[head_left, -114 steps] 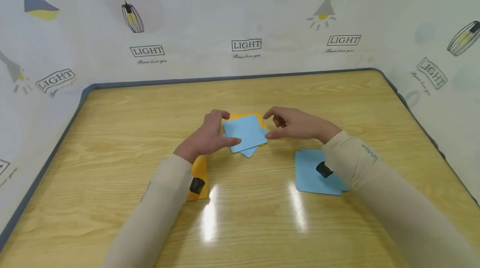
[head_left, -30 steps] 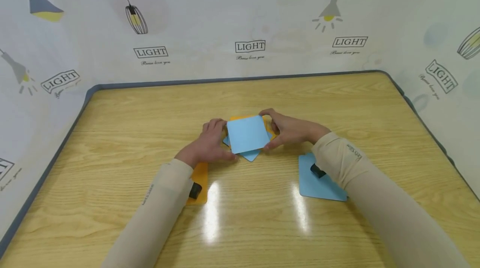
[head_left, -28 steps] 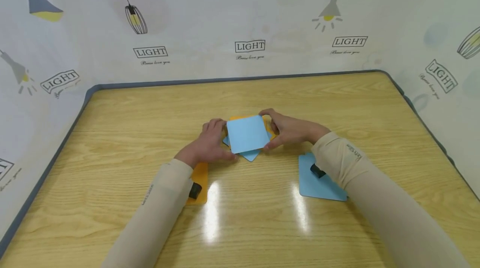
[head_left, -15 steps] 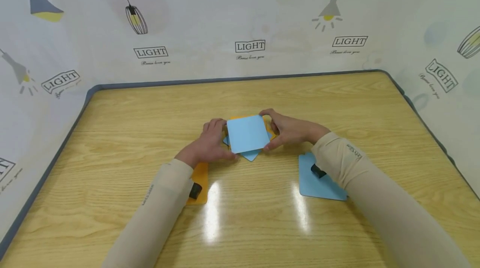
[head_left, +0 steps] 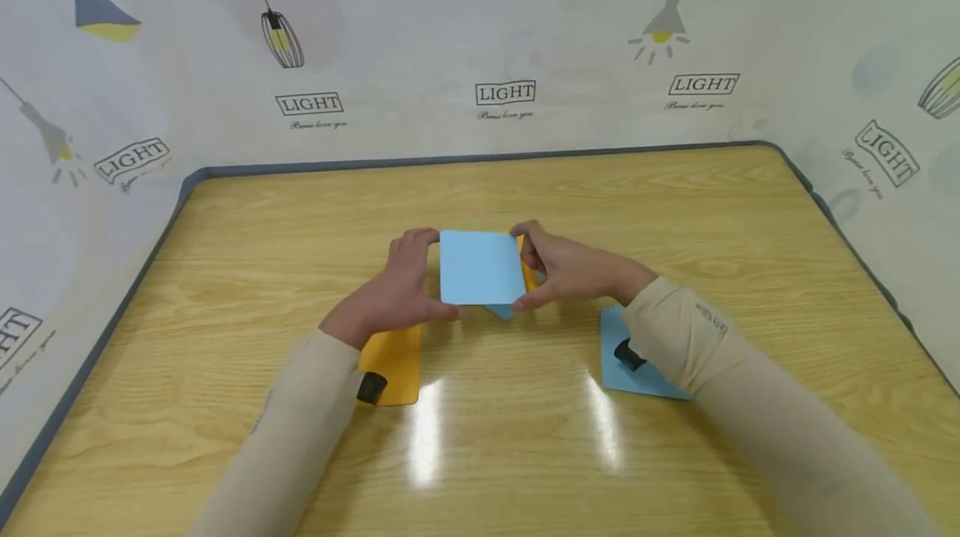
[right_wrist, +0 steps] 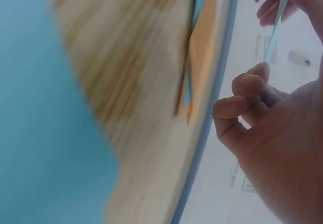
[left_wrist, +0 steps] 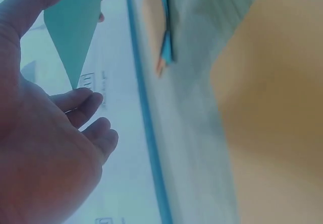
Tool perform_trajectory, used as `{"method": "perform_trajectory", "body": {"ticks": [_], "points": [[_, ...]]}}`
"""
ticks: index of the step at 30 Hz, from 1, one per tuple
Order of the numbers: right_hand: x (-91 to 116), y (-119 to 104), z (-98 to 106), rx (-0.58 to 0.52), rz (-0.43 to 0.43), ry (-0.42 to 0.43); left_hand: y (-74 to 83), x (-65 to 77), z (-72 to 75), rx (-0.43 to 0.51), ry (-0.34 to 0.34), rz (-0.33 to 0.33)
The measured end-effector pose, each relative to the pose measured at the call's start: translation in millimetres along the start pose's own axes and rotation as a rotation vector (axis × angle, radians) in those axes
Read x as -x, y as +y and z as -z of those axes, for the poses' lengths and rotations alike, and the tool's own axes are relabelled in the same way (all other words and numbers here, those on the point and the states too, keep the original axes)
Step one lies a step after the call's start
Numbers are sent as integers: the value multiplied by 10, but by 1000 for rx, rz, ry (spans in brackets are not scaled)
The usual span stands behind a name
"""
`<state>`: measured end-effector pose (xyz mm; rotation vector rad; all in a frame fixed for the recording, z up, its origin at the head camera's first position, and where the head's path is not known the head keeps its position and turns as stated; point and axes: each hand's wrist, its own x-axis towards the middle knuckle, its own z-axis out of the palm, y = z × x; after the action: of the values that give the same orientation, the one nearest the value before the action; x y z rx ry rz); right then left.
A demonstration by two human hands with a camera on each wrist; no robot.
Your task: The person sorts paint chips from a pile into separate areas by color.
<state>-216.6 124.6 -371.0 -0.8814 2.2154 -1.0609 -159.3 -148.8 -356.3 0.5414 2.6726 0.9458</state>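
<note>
A blue square card (head_left: 482, 268) is lifted over a small pile, its face tilted towards me. My left hand (head_left: 393, 283) holds its left side, with the thumb at the near corner and fingers at the far one. The right hand (head_left: 573, 266) pinches the right side the same way. In the left wrist view the card's corner meets a fingertip of the left hand (left_wrist: 50, 133); in the right wrist view the card (right_wrist: 275, 32) shows edge-on. Beneath, the pile shows an orange card (head_left: 531, 277) and a blue card's corner (head_left: 501, 312); the rest is hidden.
An orange card (head_left: 399, 362) lies under the left wrist, partly covered. Below the right forearm lies a blue card (head_left: 641, 380), partly covered by the sleeve. All rest on a wood-grain table (head_left: 510, 437), with a lamp-printed sheet (head_left: 420, 45) rising behind and at both sides.
The blue card rested slanted on the pile; both hands now hold it up, shifted left and tilted. Earlier, the hands closed in from both sides. The left hand has moved left.
</note>
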Motion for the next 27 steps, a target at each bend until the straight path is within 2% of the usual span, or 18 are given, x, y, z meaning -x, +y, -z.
{"method": "perform_trajectory", "body": {"ticks": [6,16,21,27], "points": [[-9,-152,-91,-9,27,5,-15,215,92,8,34,-45],[-130,-325,-276,25,70,-44,-164,503,170,32,92,-75],[-224,-410,-396,49,95,-70,-258,657,200,48,89,-30],[-327,-469,-553,72,67,-122,-399,832,201,81,67,15]]}}
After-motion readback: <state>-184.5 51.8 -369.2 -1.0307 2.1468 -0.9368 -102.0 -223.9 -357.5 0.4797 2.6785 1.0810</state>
